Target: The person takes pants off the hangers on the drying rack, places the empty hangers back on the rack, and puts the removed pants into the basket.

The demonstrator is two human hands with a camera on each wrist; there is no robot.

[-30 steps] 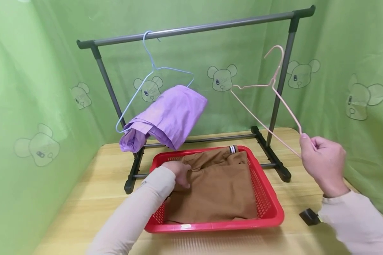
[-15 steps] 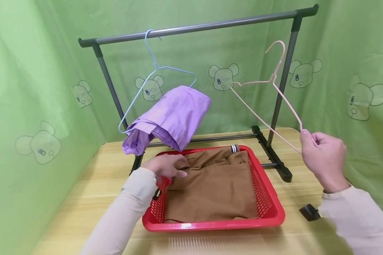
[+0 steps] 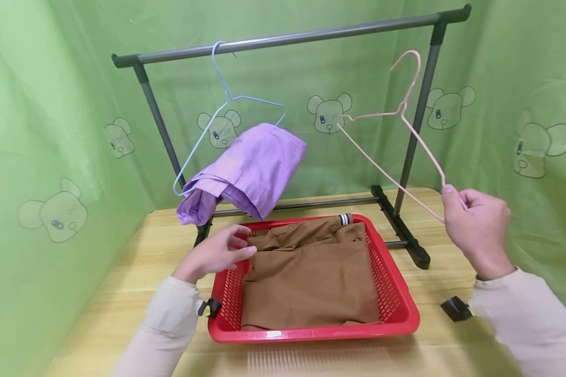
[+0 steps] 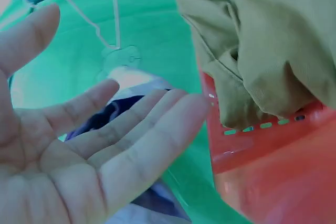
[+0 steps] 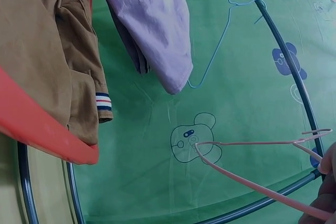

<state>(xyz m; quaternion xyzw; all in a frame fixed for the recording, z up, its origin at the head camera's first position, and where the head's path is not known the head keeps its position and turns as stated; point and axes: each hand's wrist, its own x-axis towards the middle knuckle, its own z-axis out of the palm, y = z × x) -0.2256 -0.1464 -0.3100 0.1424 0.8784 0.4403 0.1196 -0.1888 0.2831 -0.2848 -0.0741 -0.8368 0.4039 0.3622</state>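
Observation:
My right hand [image 3: 478,230] grips a pink wire clothes hanger [image 3: 422,140] by one end, holding it up in front of the rack's right post. Over the left rim of a red plastic basket [image 3: 407,309] hovers my left hand [image 3: 217,254], its fingers loosely bent and nothing in them. The left wrist view shows that palm bare. Brown trousers [image 3: 311,283] lie folded in the basket, a striped tab at their back right corner. A folded purple garment [image 3: 259,167] drapes over a blue hanger [image 3: 199,141] hooked on the rail.
A grey metal clothes rack [image 3: 292,39] with black feet stands behind the basket on a wooden table [image 3: 137,272]. Green curtains [image 3: 52,157] printed with bear faces enclose the back and both sides. Black wrist devices [image 3: 456,309] sit at both sleeves.
My left hand has drawn back from the trousers to the left, over the basket's rim. My right hand has lifted the pink hanger slightly. The trousers and purple garment stay put.

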